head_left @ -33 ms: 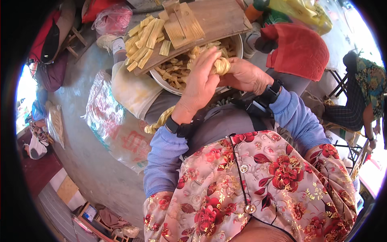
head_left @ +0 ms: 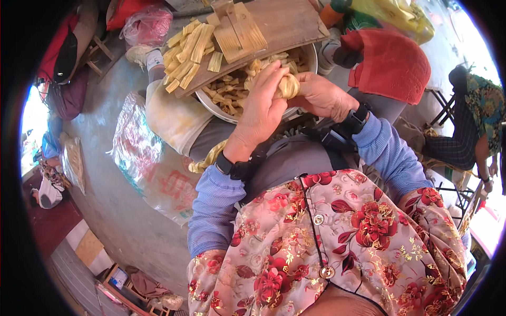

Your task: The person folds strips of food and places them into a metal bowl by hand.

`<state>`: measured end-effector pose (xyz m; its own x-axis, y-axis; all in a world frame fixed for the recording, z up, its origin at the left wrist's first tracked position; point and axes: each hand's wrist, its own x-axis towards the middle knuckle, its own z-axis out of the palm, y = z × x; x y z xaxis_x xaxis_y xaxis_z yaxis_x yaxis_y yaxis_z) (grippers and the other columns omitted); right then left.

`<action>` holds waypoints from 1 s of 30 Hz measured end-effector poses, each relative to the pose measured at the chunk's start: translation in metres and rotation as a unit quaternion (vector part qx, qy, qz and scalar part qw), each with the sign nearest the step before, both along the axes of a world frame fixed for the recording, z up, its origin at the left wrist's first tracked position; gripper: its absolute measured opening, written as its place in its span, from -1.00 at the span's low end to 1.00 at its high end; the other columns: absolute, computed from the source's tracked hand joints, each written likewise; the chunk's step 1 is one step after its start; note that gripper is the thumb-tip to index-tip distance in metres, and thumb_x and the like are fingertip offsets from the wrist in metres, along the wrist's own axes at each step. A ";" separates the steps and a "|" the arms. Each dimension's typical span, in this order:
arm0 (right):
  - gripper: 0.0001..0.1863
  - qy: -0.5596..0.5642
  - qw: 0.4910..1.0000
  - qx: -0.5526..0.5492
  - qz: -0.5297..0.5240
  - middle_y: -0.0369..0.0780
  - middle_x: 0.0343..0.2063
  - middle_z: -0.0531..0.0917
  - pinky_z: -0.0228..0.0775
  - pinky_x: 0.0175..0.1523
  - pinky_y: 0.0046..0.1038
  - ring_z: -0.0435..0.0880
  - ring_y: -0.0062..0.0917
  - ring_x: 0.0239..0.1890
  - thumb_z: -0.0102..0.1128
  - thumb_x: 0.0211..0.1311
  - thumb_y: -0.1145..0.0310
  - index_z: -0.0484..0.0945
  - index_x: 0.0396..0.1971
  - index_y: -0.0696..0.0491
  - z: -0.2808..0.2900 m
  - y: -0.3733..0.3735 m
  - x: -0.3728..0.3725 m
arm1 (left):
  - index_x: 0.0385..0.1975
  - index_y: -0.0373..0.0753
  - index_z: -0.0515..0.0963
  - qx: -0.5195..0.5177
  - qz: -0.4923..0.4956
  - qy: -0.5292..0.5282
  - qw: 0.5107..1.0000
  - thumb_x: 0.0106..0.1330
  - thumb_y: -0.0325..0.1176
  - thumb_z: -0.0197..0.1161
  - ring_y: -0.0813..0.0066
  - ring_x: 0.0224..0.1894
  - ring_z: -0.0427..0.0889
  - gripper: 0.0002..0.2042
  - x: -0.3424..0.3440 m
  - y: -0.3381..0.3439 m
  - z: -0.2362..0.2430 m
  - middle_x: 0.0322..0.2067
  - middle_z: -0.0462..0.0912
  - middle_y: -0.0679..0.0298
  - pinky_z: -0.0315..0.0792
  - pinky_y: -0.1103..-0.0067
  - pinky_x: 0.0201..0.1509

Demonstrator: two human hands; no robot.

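My left hand [head_left: 259, 108] and my right hand [head_left: 322, 96] meet over a metal basin [head_left: 314, 66], both closed around a knotted pale-yellow bundle of pliable strips [head_left: 288, 86]. The left fingers lie over its left side; the right fingers grip its right side and are partly hidden. Folded yellowish pieces [head_left: 221, 95] fill the basin. A wooden board [head_left: 279, 26] spans its far side, bearing a pile of flat pale strips [head_left: 187, 55] and a small wooden block [head_left: 237, 39]. A twisted yellow length [head_left: 208, 158] shows below my left wrist.
A red cloth [head_left: 390, 68] lies right of the basin, a yellow bag [head_left: 395, 16] beyond. A plastic sheet [head_left: 147, 168] lies on the floor at left, a pink bag [head_left: 145, 29] farther back. Another person [head_left: 469, 121] is at far right, beside dark folding frames.
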<state>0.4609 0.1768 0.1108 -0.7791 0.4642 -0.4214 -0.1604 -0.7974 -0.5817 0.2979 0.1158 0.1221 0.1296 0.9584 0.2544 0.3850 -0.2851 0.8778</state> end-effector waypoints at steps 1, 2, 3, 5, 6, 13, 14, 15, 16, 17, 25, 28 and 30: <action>-0.73 -0.128 0.978 0.161 0.042 -0.24 -0.17 0.61 0.43 -0.20 -0.41 0.61 -0.49 -0.25 0.11 0.22 0.28 0.54 -0.17 0.13 0.007 0.005 -0.001 | 0.07 -0.35 0.36 -0.054 -0.008 -0.041 0.998 0.08 -0.54 0.08 0.02 0.23 0.24 -0.54 0.000 -0.003 0.003 0.13 0.33 -0.04 0.12 0.38 0.30; -0.79 -0.252 0.912 0.314 0.081 -0.22 -0.20 0.62 0.43 -0.29 -0.44 0.62 -0.50 -0.30 0.11 0.19 0.37 0.56 -0.25 0.17 0.012 0.008 -0.002 | 0.10 -0.34 0.33 -0.108 -0.017 -0.082 0.991 0.11 -0.53 0.06 0.01 0.29 0.16 -0.53 0.000 -0.005 0.006 0.19 0.25 -0.07 0.04 0.39 0.35; -0.85 -0.272 0.877 0.395 0.039 -0.15 -0.27 0.63 0.41 -0.41 -0.45 0.63 -0.42 -0.42 0.08 0.08 0.50 0.56 -0.39 0.24 0.016 0.004 -0.008 | 0.09 -0.35 0.33 -0.134 -0.020 -0.144 0.980 0.17 -0.46 0.10 0.00 0.21 0.29 -0.56 0.000 -0.006 0.010 0.11 0.36 -0.10 0.19 0.38 0.26; -0.86 -0.251 0.834 0.490 -0.034 -0.11 -0.28 0.62 0.42 -0.37 -0.43 0.62 -0.36 -0.41 0.09 0.05 0.53 0.56 -0.40 0.25 0.012 0.002 -0.016 | 0.07 -0.35 0.34 -0.114 0.024 -0.085 0.990 0.19 -0.44 0.11 0.00 0.14 0.36 -0.58 0.005 0.005 0.015 0.04 0.41 -0.09 0.25 0.37 0.19; -0.87 -0.226 0.779 0.575 -0.106 -0.08 -0.29 0.60 0.43 -0.34 -0.42 0.61 -0.29 -0.40 0.09 0.02 0.56 0.56 -0.41 0.25 0.008 0.002 -0.018 | 0.05 -0.34 0.35 -0.096 0.069 -0.027 0.993 0.20 -0.41 0.13 0.00 0.06 0.43 -0.60 0.008 0.011 0.015 -0.02 0.46 -0.09 0.32 0.36 0.11; -0.88 -0.254 0.678 0.675 -0.143 -0.11 -0.23 0.55 0.38 -0.08 -0.33 0.50 -0.21 -0.15 0.15 -0.03 0.59 0.59 -0.43 0.19 0.025 -0.007 -0.017 | -0.16 -0.35 0.42 -0.044 0.134 -0.030 0.990 0.19 -0.55 -0.01 0.15 -0.20 0.56 -0.77 0.012 0.024 0.009 -0.26 0.54 -0.02 0.43 0.40 -0.12; -0.89 -0.255 0.659 0.691 -0.154 -0.12 -0.21 0.54 0.38 -0.08 -0.35 0.49 -0.22 -0.15 0.16 -0.03 0.58 0.59 -0.43 0.19 0.028 -0.007 -0.018 | -0.16 -0.35 0.42 -0.044 0.134 -0.029 0.990 0.19 -0.55 -0.01 0.15 -0.20 0.56 -0.77 0.012 0.025 0.008 -0.26 0.54 -0.02 0.43 0.40 -0.12; -0.90 -0.256 0.656 0.688 -0.176 -0.14 -0.19 0.52 0.38 -0.08 -0.37 0.48 -0.25 -0.14 0.18 -0.02 0.57 0.59 -0.44 0.20 0.024 -0.008 -0.018 | -0.20 -0.38 0.42 -0.115 0.141 -0.100 0.978 0.18 -0.57 -0.06 0.23 -0.26 0.57 -0.79 0.013 0.026 0.007 -0.30 0.55 0.03 0.45 0.43 -0.19; -0.90 -0.256 0.656 0.688 -0.177 -0.14 -0.19 0.52 0.38 -0.08 -0.37 0.48 -0.25 -0.14 0.18 -0.02 0.57 0.59 -0.44 0.20 0.024 -0.006 -0.019 | -0.24 -0.40 0.42 -0.186 0.147 -0.168 0.957 0.17 -0.60 -0.10 0.32 -0.33 0.58 -0.80 0.014 0.027 0.007 -0.34 0.55 0.08 0.47 0.46 -0.26; -0.91 -0.251 0.655 0.683 -0.204 -0.14 -0.19 0.52 0.38 -0.09 -0.38 0.48 -0.25 -0.14 0.18 0.00 0.56 0.58 -0.44 0.21 0.024 -0.004 -0.020 | -0.28 -0.36 0.44 -0.174 0.153 -0.227 0.946 0.29 -0.52 -0.10 0.56 -0.48 0.46 -0.85 0.018 0.026 0.008 -0.41 0.51 0.27 0.42 0.61 -0.41; -0.85 -0.217 0.859 0.429 -0.176 -0.33 -0.32 0.57 0.34 -0.25 -0.63 0.47 -0.74 -0.35 0.16 0.20 0.41 0.58 -0.31 0.18 0.035 0.023 -0.018 | -0.44 -0.24 0.40 -0.255 0.047 -0.214 0.942 0.41 -0.32 -0.04 0.68 -0.67 0.24 -0.81 0.006 -0.007 0.018 -0.58 0.42 0.37 0.15 0.66 -0.62; -0.76 -0.095 0.913 0.375 -0.130 -0.34 -0.36 0.58 0.36 -0.22 -0.63 0.46 -0.72 -0.40 0.12 0.25 0.36 0.57 -0.15 0.18 0.042 0.023 0.002 | -0.47 -0.29 0.38 -0.107 0.106 0.051 0.987 0.30 -0.37 0.03 0.11 -0.52 0.48 -0.85 -0.006 -0.007 0.019 -0.56 0.47 0.06 0.34 0.37 -0.42; -0.77 -0.147 0.900 0.403 -0.084 -0.35 -0.40 0.58 0.36 -0.25 -0.64 0.46 -0.74 -0.41 0.14 0.25 0.37 0.58 -0.18 0.18 0.048 0.022 0.008 | -0.44 -0.26 0.43 -0.027 0.119 0.098 0.988 0.24 -0.41 0.09 -0.02 -0.46 0.47 -0.92 -0.005 -0.005 0.017 -0.51 0.49 0.02 0.35 0.34 -0.42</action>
<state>0.4693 0.1991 0.1584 -0.5795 0.8118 -0.0718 0.0154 -0.0771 -0.9969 0.2928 0.1110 0.1396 -0.0590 0.9792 0.1943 0.5990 -0.1210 0.7916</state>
